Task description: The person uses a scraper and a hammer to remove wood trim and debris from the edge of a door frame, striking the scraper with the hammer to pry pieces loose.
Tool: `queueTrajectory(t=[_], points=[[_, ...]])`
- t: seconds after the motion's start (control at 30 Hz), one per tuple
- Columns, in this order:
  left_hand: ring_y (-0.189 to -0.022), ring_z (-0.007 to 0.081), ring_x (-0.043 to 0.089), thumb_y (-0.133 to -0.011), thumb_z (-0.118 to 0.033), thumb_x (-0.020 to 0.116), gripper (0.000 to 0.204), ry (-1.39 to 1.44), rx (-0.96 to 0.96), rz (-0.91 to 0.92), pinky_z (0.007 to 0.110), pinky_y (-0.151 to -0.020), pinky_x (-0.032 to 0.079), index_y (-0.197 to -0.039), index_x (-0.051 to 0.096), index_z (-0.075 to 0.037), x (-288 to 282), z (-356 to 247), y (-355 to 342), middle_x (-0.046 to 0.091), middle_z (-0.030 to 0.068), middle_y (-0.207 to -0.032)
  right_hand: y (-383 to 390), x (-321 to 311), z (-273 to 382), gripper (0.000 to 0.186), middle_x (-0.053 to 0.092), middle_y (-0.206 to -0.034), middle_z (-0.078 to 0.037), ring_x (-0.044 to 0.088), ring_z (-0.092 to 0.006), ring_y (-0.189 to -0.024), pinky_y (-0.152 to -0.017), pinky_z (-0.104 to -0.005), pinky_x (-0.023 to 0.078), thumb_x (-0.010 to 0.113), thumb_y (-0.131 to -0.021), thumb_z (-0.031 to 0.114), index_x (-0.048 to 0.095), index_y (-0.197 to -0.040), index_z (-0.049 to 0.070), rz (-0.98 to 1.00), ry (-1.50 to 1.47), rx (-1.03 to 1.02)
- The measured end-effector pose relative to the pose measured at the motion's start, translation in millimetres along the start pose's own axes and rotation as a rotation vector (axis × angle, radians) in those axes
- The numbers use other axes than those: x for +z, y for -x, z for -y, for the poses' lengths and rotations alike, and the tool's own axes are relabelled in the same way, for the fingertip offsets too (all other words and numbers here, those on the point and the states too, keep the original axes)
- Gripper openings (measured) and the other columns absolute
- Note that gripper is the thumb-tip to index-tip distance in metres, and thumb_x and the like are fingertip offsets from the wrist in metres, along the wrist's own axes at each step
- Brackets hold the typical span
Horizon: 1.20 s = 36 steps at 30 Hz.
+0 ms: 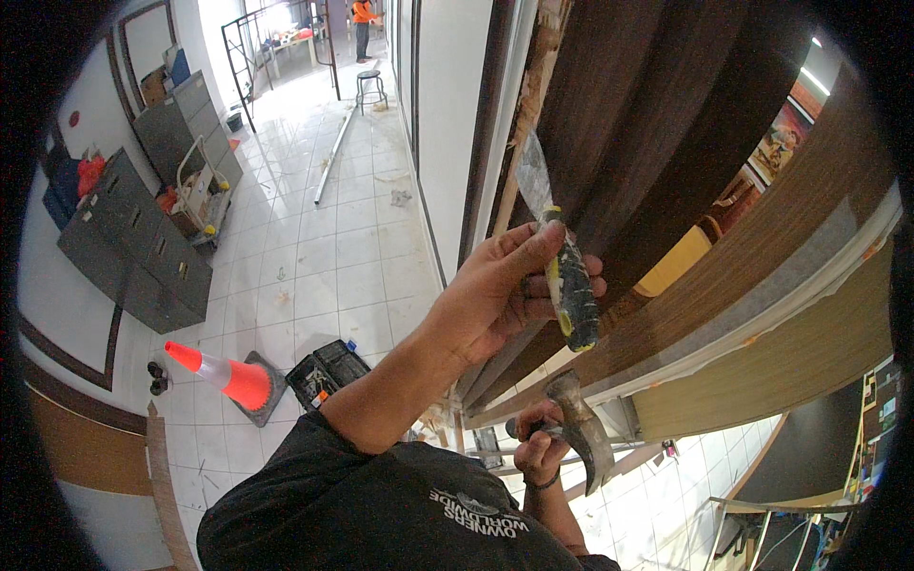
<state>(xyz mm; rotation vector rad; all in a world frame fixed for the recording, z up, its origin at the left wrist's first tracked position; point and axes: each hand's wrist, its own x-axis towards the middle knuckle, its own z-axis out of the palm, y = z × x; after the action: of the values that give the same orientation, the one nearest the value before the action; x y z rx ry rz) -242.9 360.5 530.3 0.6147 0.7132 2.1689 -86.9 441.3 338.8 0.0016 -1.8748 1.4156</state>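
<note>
My left hand (509, 285) is closed round the black and yellow handle of a chisel (571, 295). The chisel's flat metal blade (536, 176) points up, beside the splintered, bare wood (529, 105) along a white frame edge. I cannot tell whether its tip touches that wood. Lower down, my right hand (541, 452) grips a claw hammer (583, 433) close below its worn metal head. The hammer is apart from the chisel. Dark brown wood panels (633, 105) rise just right of the chisel.
An orange traffic cone (228, 376) and an open black toolbox (328, 371) stand on the tiled floor at left. Grey filing cabinets (143, 243) and a trolley (205, 190) line the left wall. Farther back are a stool (371, 88), a scaffold frame (276, 57) and a person in orange (363, 24).
</note>
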Motion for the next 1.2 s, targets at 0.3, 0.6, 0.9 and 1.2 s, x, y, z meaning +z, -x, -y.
queueTrajectory(t=[0.3,0.6,0.9,1.2], points=[[-0.083,0.0256,0.065,-0.09,-0.032,0.048,0.032,0.079,-0.029,0.055,0.034,-0.069,0.057,-0.098,0.051,-0.001,2.5,1.0,-4.9,0.063,0.0164,-0.092,4.1,3.5,-3.5,0.052,0.041,-0.058,-0.004,0.036,-0.0097,-0.047,-0.042,-0.0236,0.026,0.048,-0.084,0.053,0.044,-0.079,0.002,-0.062,-0.036,0.018],[-0.083,0.0254,0.065,-0.091,-0.032,0.047,0.032,0.076,0.002,0.013,0.034,-0.069,0.057,-0.097,0.05,-0.001,4.2,0.6,-6.2,0.063,0.0167,-0.092,-4.4,4.6,9.4,0.052,0.041,-0.059,-0.003,0.036,-0.0096,-0.047,-0.042,-0.0232,0.027,0.047,-0.084,0.053,0.045,-0.077,0.001,-0.043,-0.055,0.056],[-0.081,0.025,0.065,-0.09,-0.033,0.048,0.034,0.054,0.002,-0.019,0.034,-0.066,0.057,-0.098,0.05,-0.001,3.0,0.4,-4.5,0.063,0.0159,-0.09,-5.2,5.7,9.3,0.056,0.04,-0.058,-0.002,0.034,-0.0088,-0.047,-0.042,-0.0229,0.023,0.046,-0.083,0.057,0.045,-0.074,0.002,-0.036,-0.085,0.069],[-0.081,0.0229,0.065,-0.09,-0.033,0.048,0.034,0.022,-0.01,-0.013,0.028,-0.058,0.057,-0.099,0.05,-0.001,3.8,8.9,0.6,0.062,0.0146,-0.091,5.7,-0.2,-6.0,0.052,0.041,-0.058,-0.002,0.034,-0.0081,-0.047,-0.042,-0.0221,0.023,0.046,-0.084,0.054,0.045,-0.076,0.003,-0.017,0.009,0.049]])
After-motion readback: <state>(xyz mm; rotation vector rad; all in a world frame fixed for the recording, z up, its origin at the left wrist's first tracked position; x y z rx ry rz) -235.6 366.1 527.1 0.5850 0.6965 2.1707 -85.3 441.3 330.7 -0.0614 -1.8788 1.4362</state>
